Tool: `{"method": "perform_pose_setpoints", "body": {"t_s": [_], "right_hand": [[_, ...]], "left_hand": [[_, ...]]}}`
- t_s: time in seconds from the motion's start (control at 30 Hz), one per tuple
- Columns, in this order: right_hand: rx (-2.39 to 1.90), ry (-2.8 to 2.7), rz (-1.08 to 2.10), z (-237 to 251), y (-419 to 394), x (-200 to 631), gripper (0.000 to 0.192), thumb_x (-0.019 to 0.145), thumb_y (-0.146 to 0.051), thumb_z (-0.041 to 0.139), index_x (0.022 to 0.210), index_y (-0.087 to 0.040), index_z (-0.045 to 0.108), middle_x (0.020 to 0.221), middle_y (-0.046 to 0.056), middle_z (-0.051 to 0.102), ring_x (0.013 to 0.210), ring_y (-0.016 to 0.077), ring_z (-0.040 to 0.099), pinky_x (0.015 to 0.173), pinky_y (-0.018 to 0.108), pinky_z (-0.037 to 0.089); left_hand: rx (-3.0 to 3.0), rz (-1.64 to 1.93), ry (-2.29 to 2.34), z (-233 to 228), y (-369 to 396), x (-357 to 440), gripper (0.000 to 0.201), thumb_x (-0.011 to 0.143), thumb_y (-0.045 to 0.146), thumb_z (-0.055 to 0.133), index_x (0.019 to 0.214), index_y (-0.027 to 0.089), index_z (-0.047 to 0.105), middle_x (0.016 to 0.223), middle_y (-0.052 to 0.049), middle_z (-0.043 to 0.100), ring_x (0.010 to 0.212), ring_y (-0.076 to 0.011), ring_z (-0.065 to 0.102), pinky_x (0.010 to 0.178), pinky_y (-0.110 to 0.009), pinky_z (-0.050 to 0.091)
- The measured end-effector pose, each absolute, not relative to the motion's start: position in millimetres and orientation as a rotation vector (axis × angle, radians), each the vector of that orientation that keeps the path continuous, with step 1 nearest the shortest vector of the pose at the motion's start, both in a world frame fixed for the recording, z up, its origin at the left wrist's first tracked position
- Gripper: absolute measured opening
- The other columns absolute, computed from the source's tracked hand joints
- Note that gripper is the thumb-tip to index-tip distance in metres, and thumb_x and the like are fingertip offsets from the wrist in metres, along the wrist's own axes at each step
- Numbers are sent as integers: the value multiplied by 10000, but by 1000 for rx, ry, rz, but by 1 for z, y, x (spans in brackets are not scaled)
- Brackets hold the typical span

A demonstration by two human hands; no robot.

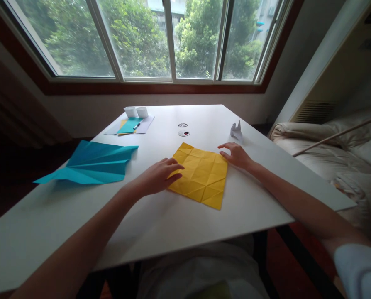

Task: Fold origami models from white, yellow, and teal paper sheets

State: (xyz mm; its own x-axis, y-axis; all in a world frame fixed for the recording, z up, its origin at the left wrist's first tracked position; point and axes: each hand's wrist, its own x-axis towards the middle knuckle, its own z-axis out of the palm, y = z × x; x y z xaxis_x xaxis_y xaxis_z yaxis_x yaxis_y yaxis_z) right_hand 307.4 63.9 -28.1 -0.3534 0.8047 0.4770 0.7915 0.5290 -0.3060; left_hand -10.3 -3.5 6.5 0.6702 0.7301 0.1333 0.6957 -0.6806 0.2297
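Yellow square origami paper [201, 176], creased into a grid of folds but lying open and flat, sits mid-surface between both hands. Left hand [158, 177] rests on its near-left edge, fingers [173, 167] loosely together; right hand [237, 155] touches the far-right corner, fingers spread. Judging by this, the shaping is yet undone. A blue folded paper [92, 165] and small white paper bird [236, 130] lie apart on the white surface [160, 224]; far items are hard to make out.

White table [173, 232] under wide window [148, 37]; perhaps bedding [338, 153] beside.
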Motion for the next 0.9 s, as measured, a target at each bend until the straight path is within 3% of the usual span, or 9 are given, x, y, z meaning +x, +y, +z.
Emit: {"method": "perform_pose_setpoints", "body": {"t_s": [0.07,0.17,0.3,0.47,0.63,0.77,0.9], "right_hand": [[-1137,-2346,24,-30,64,307,273,807,-227,503,1044,-185,634,1090,80,639,1035,227,554,928,388,414],[-998,-2544,94,-28,59,303,266,827,-229,489,1038,-209,651,1072,75,647,1044,215,555,901,348,441],[-892,-2649,132,-19,49,297,232,820,-264,521,982,-201,674,975,83,672,982,205,581,847,308,462],[-796,-2693,173,-8,33,283,177,822,-238,524,885,-189,682,840,66,693,812,176,611,756,286,466],[-806,-2677,263,-7,26,275,177,826,-257,522,896,-197,673,805,48,693,737,153,616,702,264,463],[-1066,-2468,115,-14,37,285,223,840,-309,498,942,-198,663,925,61,686,869,195,606,774,316,465],[-1319,-2383,-17,-26,54,298,340,835,-381,493,1039,-153,642,1095,116,637,1044,260,550,915,406,404]], "left_hand": [[2737,259,1026,8,-12,0,336,892,394,382,1092,249,609,1055,-76,586,938,-196,549,792,-299,440],[2746,186,948,9,-15,4,312,895,371,390,1022,259,652,966,-60,619,866,-172,566,753,-274,433],[2732,188,1082,5,-2,-11,325,890,380,393,977,247,677,943,-59,639,865,-182,568,762,-284,430],[2758,184,1257,-3,16,-33,341,882,380,384,1057,260,651,1040,-58,631,937,-213,549,818,-323,421],[2764,167,1399,-6,20,-35,362,869,390,369,1070,267,643,1099,-52,614,972,-221,543,812,-323,430],[2642,224,1919,-10,26,-40,445,860,449,331,1049,208,654,1086,-94,614,975,-267,543,795,-370,437],[2490,259,2003,-19,31,-44,509,871,487,270,1031,205,663,1104,-109,604,1014,-274,533,848,-391,417]]}}
